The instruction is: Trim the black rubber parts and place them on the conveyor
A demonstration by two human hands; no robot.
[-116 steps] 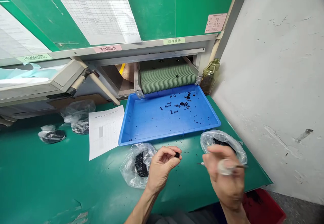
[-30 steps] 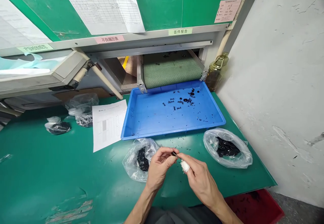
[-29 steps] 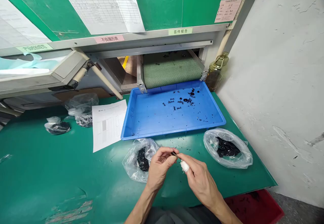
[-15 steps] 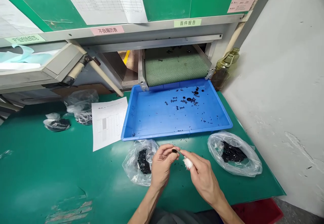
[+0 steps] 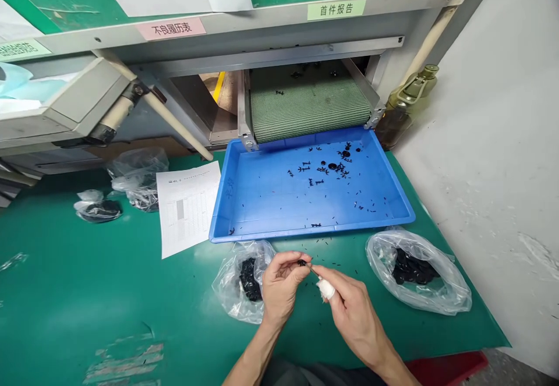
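Observation:
My left hand (image 5: 280, 288) pinches a small dark round part (image 5: 301, 262) between thumb and fingertips. Closed around a thin pointed tool (image 5: 313, 270), my right hand (image 5: 354, 307) brings its tip up to that part; the exact kind of tool is too small to make out. A white wrapping (image 5: 325, 289) shows at the thumb of the right hand. Beside the left hand lies an open clear plastic bag (image 5: 227, 290) with small black pieces (image 5: 250, 280) inside. On the right, another open clear bag (image 5: 454, 293) holds black parts (image 5: 414, 266).
A blue tray (image 5: 262, 236) with scattered black parts stands beneath the end of a green conveyor belt (image 5: 310, 109). Left of it are a printed sheet (image 5: 188, 211) and small filled bags (image 5: 99, 208). A bottle (image 5: 404, 106) stands by the white wall (image 5: 493, 141).
The view has shifted slightly, moving the tray and right bag rightward in the picture. Both hands keep their grips, and the thin tool now shows more clearly against the dark part.

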